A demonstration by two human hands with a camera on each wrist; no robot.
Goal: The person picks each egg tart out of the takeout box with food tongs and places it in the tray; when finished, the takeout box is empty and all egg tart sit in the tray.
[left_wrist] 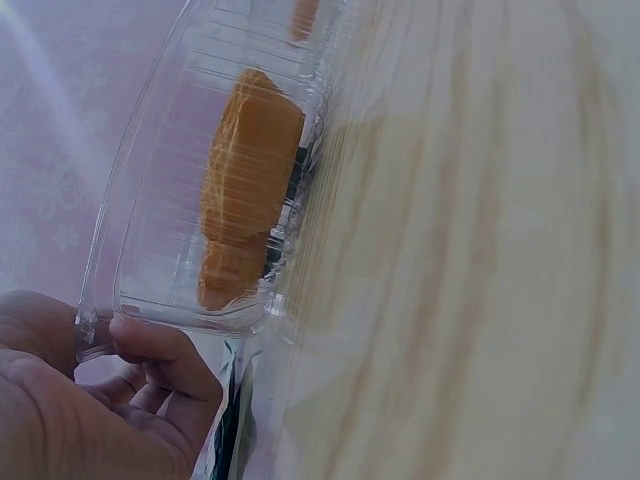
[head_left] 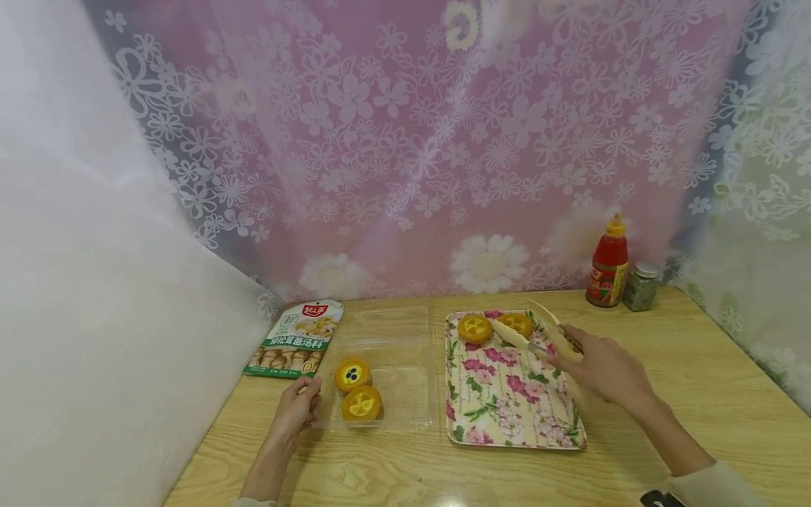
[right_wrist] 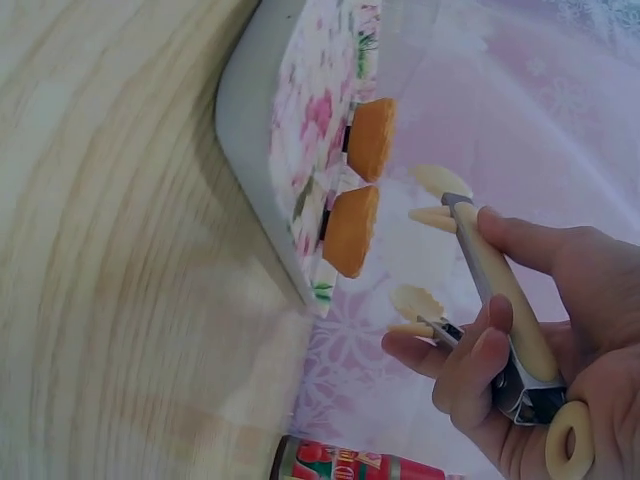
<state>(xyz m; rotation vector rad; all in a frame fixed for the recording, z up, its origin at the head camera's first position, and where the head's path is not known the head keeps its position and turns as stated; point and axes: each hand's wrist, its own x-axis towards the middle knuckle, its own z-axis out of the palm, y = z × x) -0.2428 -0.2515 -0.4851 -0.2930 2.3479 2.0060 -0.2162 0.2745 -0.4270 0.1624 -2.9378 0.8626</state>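
The floral tray [head_left: 465, 405] is the landmark. At its far edge sit 2 tarts, the left tray tart [head_left: 474, 329] and the right tray tart [head_left: 516, 324]. Left of the tray stands the clear container [head_left: 408, 384] with 2 more, the blueberry tart [head_left: 352, 374] and the plain tart [head_left: 362, 404], touching or nearly so.

The right hand [head_left: 602, 366], over the tray's right side, grips the tongs [right_wrist: 525, 345]; their jaws are spread and hold nothing. The left hand [head_left: 298, 405], at the container's end away from the tray, pinches the rim between thumb and fingers.

For good tong work here, I'd lift the tips clear of both tray tarts before swinging sideways — a low sweep could nudge either. Any grip should be light, around the sides, since the crusts look likely to crumble. The left hand's pinch should be just firm enough to steady the thin plastic without flexing it.
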